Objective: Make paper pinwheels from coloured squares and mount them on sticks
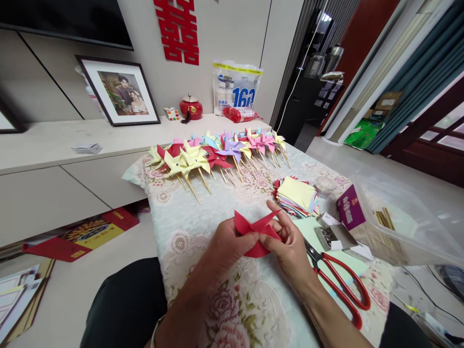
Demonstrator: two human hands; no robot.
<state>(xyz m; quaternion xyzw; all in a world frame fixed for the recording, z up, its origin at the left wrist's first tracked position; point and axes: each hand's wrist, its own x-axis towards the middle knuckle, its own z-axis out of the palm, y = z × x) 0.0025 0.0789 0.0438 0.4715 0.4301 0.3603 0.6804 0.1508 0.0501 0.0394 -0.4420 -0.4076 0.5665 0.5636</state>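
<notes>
Above the near part of the flowered tablecloth, a red paper pinwheel (pixel 258 249) is held between both hands, its points folded in toward the middle. My left hand (pixel 230 239) grips its left side, thumb pressed near the centre. From the right, my right hand (pixel 286 237) pinches it with the thumb at the centre and the index finger stretched up behind a raised point. No stick shows on this pinwheel. Red-handled scissors (pixel 340 285) lie just right of my right hand. Beyond that hand sits a stack of coloured paper squares (pixel 295 193).
Several finished pinwheels on sticks (pixel 195 157) lie along the table's far edge. On the right are a small box of metal pins (pixel 331 237), a clear plastic bin (pixel 402 227) with sticks inside, and a round clear container (pixel 325 185). A white cabinet (pixel 47 140) stands behind.
</notes>
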